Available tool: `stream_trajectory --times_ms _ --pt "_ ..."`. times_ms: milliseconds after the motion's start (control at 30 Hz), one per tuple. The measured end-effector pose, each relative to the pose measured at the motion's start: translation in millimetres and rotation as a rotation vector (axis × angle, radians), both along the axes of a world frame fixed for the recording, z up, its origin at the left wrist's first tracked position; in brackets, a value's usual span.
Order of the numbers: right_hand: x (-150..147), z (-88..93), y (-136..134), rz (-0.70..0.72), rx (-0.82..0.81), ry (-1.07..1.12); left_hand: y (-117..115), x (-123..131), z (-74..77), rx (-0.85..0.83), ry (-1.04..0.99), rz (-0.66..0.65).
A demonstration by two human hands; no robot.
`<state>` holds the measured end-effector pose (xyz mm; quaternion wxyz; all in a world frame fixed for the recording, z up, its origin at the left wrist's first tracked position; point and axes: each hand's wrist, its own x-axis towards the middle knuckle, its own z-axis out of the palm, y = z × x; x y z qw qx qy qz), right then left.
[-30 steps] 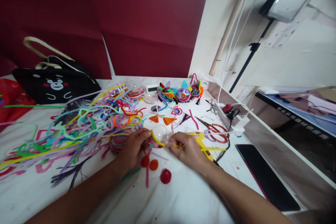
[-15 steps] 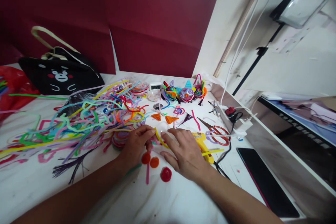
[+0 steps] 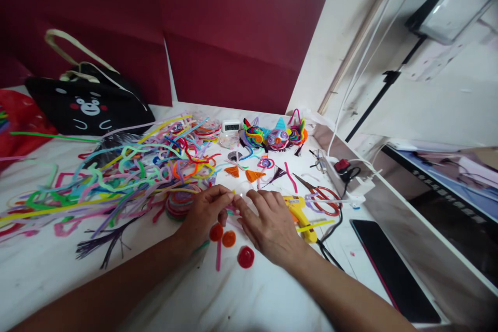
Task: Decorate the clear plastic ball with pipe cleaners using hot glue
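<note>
White tabletop (image 3: 252, 295), pipe-cleaner heap (image 3: 128, 176) at left, dark red wall (image 3: 233, 26) far. Left hand (image 3: 202, 215) pinches yellow pipe cleaner (image 3: 315, 226); right hand (image 3: 268, 225) grip: cannot tell.

Both arms reach in from the near edge and angle toward each other, bare to the elbow. The left forearm (image 3: 116, 290) comes in low from the left, and the left hand (image 3: 202, 215) is curled, back up, with thumb and forefinger pinched together at the tips. The right forearm (image 3: 350, 295) slants in from the right. The right hand (image 3: 270, 228) lies palm down, fingers stretched forward and slightly spread, thumb held apart. Its fingertips (image 3: 243, 201) meet those of the left hand.
</note>
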<state>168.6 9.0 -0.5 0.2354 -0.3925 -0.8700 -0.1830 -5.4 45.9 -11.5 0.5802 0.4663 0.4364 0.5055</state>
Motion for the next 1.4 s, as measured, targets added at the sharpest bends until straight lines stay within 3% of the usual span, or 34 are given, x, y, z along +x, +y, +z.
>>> stream_trajectory --times_ms 767,1400 --pt "1.6 -6.6 1.0 -0.002 0.044 -0.082 -1.4 1.4 5.6 -0.078 -0.006 -0.030" --pt "-0.2 -6.1 -0.4 0.010 0.041 -0.046 2.4 0.4 -1.7 -0.055 0.005 -0.027"
